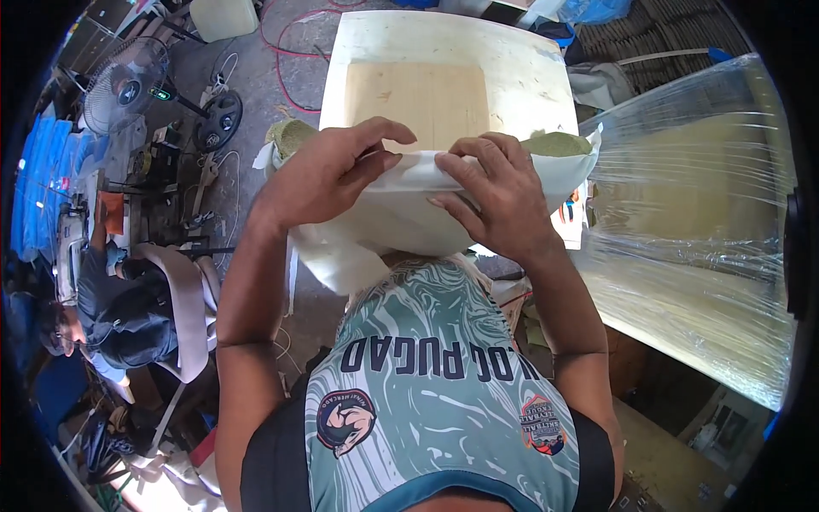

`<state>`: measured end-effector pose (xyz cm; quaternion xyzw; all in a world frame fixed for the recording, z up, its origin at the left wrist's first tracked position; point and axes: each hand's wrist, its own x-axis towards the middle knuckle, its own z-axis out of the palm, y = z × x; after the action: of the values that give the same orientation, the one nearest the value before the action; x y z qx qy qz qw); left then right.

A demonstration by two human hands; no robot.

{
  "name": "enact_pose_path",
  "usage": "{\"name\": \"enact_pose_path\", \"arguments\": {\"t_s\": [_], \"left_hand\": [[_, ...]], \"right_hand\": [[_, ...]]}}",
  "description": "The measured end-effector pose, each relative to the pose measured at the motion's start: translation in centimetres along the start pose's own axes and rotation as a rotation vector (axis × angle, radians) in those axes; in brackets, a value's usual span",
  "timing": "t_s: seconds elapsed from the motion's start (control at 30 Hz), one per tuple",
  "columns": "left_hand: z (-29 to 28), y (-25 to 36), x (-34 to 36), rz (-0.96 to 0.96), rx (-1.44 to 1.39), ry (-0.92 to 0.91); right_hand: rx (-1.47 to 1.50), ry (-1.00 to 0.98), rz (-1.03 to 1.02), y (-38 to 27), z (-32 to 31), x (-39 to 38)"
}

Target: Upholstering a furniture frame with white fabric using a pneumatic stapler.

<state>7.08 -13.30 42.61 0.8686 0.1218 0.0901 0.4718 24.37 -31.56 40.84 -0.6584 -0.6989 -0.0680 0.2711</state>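
Note:
My left hand (328,175) and my right hand (499,192) are curled over the top edge of white fabric (375,218), gripping it side by side in front of me. The fabric hangs down toward my torso, with a loose flap at lower left. Olive-green padding (559,145) shows at its right end and more (290,136) at its left end. Beyond my fingers a pale wooden panel (418,98) lies on a white worktop (529,68). What lies inside the fabric between my hands is hidden.
At right is a large plastic-wrapped slab (682,230). At left are a fan (128,90), blue bundles (38,188) and a seated person (115,320) at a machine. Red hose (281,55) and cords lie on the floor beside the worktop.

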Motion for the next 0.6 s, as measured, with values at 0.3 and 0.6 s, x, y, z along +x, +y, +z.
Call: {"name": "enact_pose_path", "arguments": {"t_s": [0.3,0.6], "left_hand": [[1.2,1.1,-0.2,0.339,0.558,0.154],[3.5,0.4,-1.7,0.297,0.682,0.251]], "right_hand": [[0.040,-0.019,0.023,-0.1,0.1,-0.1],[0.119,-0.123,0.107,-0.6,0.0,0.4]]}}
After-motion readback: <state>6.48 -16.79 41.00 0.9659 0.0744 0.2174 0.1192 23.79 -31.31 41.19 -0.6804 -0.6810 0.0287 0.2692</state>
